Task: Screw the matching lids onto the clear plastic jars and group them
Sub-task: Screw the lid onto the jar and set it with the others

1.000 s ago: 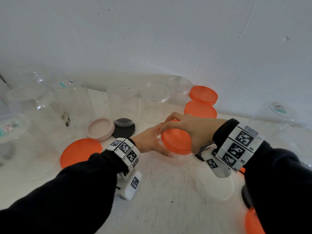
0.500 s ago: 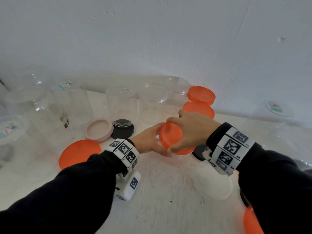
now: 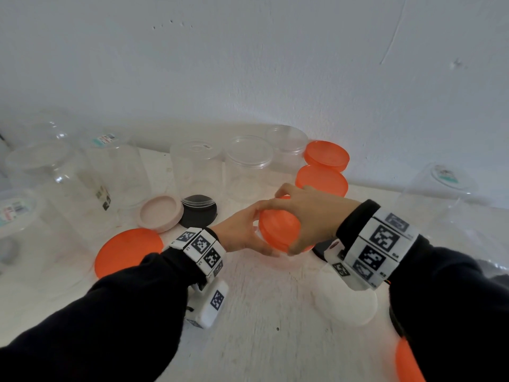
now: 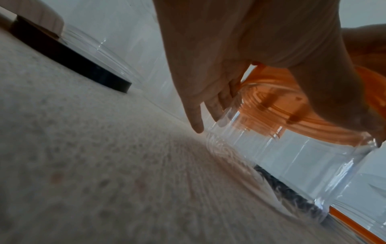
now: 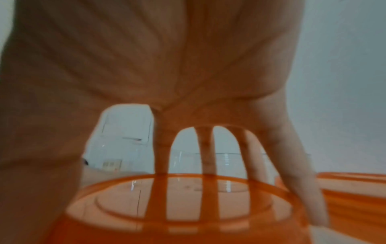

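At the table's middle a small clear jar (image 4: 292,158) stands under an orange lid (image 3: 279,228). My right hand (image 3: 308,216) arches over the lid (image 5: 179,204), fingers and thumb curled round its rim. My left hand (image 3: 242,232) wraps the jar's left side just below the lid, fingers (image 4: 217,107) against its wall. In the head view the jar body is mostly hidden by both hands. Two jars with orange lids (image 3: 326,154) (image 3: 321,180) stand behind, by the wall.
Several open clear jars (image 3: 248,166) stand along the back and left. Loose lids lie about: pink (image 3: 159,213), black (image 3: 198,210), large orange (image 3: 128,250), white (image 3: 345,299), another orange (image 3: 407,365) at the lower right. A big clear jar (image 3: 440,205) stands at the right.
My right hand has turned on the orange lid, its wrist swinging round and the fingers taking a new place on the rim. The left hand has stayed on the jar.
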The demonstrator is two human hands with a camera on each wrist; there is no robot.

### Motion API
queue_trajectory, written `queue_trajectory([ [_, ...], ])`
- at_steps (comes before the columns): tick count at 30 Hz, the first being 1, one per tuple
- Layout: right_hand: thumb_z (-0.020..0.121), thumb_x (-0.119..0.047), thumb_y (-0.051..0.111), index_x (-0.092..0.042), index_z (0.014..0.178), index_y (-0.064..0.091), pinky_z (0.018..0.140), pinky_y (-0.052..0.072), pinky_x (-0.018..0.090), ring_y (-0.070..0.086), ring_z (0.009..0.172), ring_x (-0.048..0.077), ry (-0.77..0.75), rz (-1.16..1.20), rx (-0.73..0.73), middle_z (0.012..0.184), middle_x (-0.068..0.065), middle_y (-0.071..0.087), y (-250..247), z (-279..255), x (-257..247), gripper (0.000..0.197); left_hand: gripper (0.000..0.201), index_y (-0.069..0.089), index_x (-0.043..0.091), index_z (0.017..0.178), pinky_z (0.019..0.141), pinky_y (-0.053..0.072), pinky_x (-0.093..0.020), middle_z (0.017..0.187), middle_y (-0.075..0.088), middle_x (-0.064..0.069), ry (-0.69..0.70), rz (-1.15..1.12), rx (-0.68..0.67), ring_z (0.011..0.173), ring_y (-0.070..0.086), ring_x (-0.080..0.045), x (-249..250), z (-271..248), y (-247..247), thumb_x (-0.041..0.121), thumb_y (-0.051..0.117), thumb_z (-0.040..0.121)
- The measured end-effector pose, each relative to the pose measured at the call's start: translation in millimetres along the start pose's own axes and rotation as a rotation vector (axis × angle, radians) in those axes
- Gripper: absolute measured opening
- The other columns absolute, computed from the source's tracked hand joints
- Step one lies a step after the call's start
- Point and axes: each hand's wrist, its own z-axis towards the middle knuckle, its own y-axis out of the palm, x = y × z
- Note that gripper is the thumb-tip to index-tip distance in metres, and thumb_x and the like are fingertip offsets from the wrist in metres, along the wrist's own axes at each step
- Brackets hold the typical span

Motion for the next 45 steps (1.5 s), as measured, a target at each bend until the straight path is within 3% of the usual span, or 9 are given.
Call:
queue_trajectory([
  [5,0.071,-0.08,0.043,-0.024,0.135,0.039,0.066,0.038,0.031,0.047,0.083,0.021,0.219,-0.147,0.176,0.109,0.006,0.048,9.2,4.9,-14.8,0.085,0.108,0.032,0.024,0.137,0.101,0.042,-0.028,0.126,0.051,0.012,-0.022,0.024,0.001,0.121,0.047,-0.007,-1.6,0.7,0.1,0.025,0.087,0.044],
  [11,0.071,-0.039,0.076,-0.053,0.139,0.013,0.103,0.035,0.049,0.019,0.134,0.022,-0.068,0.046,-0.129,0.15,-0.011,0.007,-4.3,-4.5,4.2,0.093,0.102,0.035,0.036,0.129,0.102,0.04,-0.025,0.129,0.048,0.011,-0.012,0.019,0.004,0.123,0.045,-0.004,-1.8,1.1,0.5,0.04,0.083,0.039],
  [18,0.069,-0.073,0.056,-0.032,0.141,0.028,0.071,0.042,0.031,0.043,0.088,0.02,0.134,-0.113,0.084,0.121,0.006,0.041,3.8,0.7,-8.5,0.087,0.111,0.032,0.028,0.136,0.097,0.041,-0.021,0.13,0.049,0.01,-0.002,0.039,-0.002,0.122,0.046,-0.004,-2.1,0.9,-0.3,0.038,0.085,0.039],
  [24,0.07,-0.05,0.073,-0.047,0.143,0.011,0.099,0.039,0.044,0.031,0.129,0.026,-0.02,-0.056,-0.107,0.151,-0.003,0.015,-8.8,-0.1,0.3,0.096,0.103,0.034,0.037,0.128,0.102,0.039,-0.025,0.129,0.047,0.012,-0.01,0.034,0.003,0.123,0.043,-0.004,-2.1,1.1,0.0,0.041,0.083,0.038],
  [27,0.07,-0.033,0.076,-0.054,0.138,0.018,0.096,0.041,0.045,0.033,0.121,0.025,-0.073,-0.047,-0.115,0.147,-0.009,0.016,-7.7,-0.8,-0.1,0.091,0.111,0.035,0.025,0.137,0.103,0.039,-0.029,0.128,0.045,0.015,-0.002,0.048,-0.005,0.123,0.044,-0.006,-2.9,1.6,0.5,0.042,0.084,0.038],
  [32,0.073,-0.07,0.054,-0.035,0.139,0.031,0.071,0.04,0.031,0.043,0.089,0.02,0.13,-0.108,0.107,0.122,0.004,0.043,3.1,0.9,-9.3,0.079,0.113,0.03,0.028,0.137,0.103,0.039,-0.028,0.132,0.048,0.009,-0.01,0.049,-0.005,0.124,0.044,-0.005,-2.9,1.2,-0.4,0.041,0.084,0.038],
  [39,0.072,-0.041,0.074,-0.05,0.141,0.013,0.1,0.038,0.047,0.02,0.134,0.025,-0.05,0.005,-0.137,0.151,-0.011,0.006,-4.8,-2.7,0.7,0.092,0.104,0.033,0.033,0.131,0.097,0.042,-0.022,0.126,0.047,0.016,-0.012,0.028,-0.008,0.121,0.046,-0.004,-1.8,0.6,0.0,0.038,0.085,0.04],
  [42,0.07,-0.025,0.074,-0.055,0.136,0.02,0.093,0.042,0.045,0.029,0.121,0.023,-0.078,-0.017,-0.12,0.144,-0.012,0.013,-2.4,-0.7,3.8,0.09,0.11,0.033,0.027,0.137,0.1,0.042,-0.026,0.129,0.046,0.014,-0.007,0.033,-0.013,0.123,0.045,-0.007,-2.6,0.3,0.0,0.041,0.084,0.04],
  [45,0.066,-0.051,0.072,-0.053,0.136,0.023,0.082,0.046,0.037,0.038,0.104,0.019,0.013,0.006,0.015,0.129,-0.008,0.029,2.0,0.3,1.9,0.085,0.109,0.033,0.029,0.136,0.1,0.04,-0.023,0.131,0.046,0.014,0.003,0.022,-0.004,0.123,0.043,-0.002,-1.9,0.6,0.8,0.04,0.084,0.04],
])
